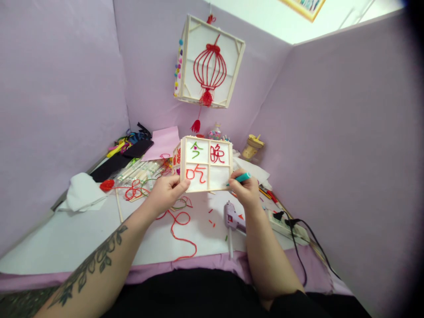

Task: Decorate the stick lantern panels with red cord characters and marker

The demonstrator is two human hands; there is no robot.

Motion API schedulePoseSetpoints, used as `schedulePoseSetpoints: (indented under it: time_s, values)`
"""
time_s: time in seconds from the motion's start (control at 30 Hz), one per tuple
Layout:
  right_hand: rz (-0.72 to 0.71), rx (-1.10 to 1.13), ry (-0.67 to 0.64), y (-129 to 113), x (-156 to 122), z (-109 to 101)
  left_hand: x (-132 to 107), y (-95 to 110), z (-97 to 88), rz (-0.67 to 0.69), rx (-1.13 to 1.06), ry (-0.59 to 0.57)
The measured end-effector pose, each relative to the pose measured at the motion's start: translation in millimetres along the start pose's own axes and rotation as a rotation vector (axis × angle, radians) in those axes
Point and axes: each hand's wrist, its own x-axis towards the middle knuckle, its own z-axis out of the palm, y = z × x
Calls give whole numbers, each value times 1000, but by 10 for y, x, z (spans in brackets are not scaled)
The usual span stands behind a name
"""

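My left hand [169, 193] grips the lower left corner of a small box lantern [218, 176], its thumb on the front face. That face is split by pale wooden strips into several white panels. Green, dark red and orange-red cord characters fill the upper two and the lower left panel; the lower right one is bare white. Between the fingers of my right hand [245, 190] is a teal marker [244, 177], its tip close to the lower right panel. Whether the tip touches the panel I cannot tell. On the lantern's left side are red and purple decorations.
A larger lantern [228, 66] hangs above. Below lie a lilac glue gun [232, 217], red cord [185, 241] and scraps. Bagged sticks [137, 170] and a white cloth [82, 193] are at left; a power strip [298, 230] with black cables and a drink cup [253, 146] are at right.
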Motion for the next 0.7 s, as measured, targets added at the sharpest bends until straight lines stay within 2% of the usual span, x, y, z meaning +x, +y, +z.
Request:
schedulePoseSetpoints:
  time_s: [0.37,0.7]
  values:
    - [-39,-41,35,96,9,-23,4,-28,9,15,11,-2]
    - [-57,-51,43,69,8,-14,-1,-16,10,12,-3,-7]
